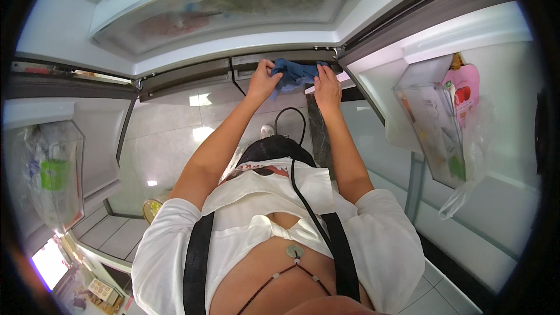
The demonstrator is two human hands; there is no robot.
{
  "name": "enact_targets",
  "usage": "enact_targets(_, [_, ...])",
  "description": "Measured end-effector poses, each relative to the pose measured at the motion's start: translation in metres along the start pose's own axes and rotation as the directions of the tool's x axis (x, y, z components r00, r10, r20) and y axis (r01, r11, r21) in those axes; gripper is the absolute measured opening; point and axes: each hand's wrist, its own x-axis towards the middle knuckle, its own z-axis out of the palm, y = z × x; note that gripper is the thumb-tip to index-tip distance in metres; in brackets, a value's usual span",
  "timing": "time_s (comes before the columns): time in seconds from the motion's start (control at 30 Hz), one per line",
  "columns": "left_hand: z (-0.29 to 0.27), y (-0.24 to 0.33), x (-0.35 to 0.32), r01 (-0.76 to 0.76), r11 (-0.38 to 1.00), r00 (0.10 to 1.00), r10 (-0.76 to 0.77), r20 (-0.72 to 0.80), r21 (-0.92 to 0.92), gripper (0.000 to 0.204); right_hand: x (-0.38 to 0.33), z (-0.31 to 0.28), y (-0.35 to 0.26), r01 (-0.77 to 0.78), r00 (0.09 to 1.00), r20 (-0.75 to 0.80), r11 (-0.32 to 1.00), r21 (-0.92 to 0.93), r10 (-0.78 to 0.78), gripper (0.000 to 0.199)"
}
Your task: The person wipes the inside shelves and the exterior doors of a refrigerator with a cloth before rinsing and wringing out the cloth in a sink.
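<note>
A crumpled blue cloth (296,72) is stretched between my two hands, just in front of the lower edge of an open refrigerator (233,44). My left hand (263,83) pinches the cloth's left end between thumb and fingers. At its right end, my right hand (328,87) grips it with the fingertips. Part of the cloth hangs down below my hands. Behind it run the dark tops of the lower drawers (186,79). Both arms reach forward from white sleeves.
The right door (373,81) swings wide, its bin holding packets and a pink pouch (465,90). On the left door, a clear bin (73,169) holds bagged items and something green. A frosted drawer (233,11) sits inside the refrigerator. Grey tiled floor (169,134) lies below.
</note>
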Motion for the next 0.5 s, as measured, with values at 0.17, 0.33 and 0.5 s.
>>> enact_targets(0.17, [-0.007,0.016,-0.010,-0.046,0.994,0.992,0.034,0.125,0.100,0.025,0.000,0.000,-0.006,-0.129,0.938,0.277,0.951,-0.280,0.209,0.051])
enact_targets(0.33, [-0.017,0.024,-0.013,-0.079,0.969,0.993,0.057,0.100,0.233,0.018,0.029,0.006,-0.021,-0.158,0.905,0.324,0.925,-0.345,0.275,0.044])
enact_targets(0.5, [-0.042,0.005,-0.011,-0.118,0.930,0.988,0.145,-0.051,0.349,0.018,0.027,0.005,-0.016,-0.094,0.922,0.341,0.962,-0.257,0.182,0.035])
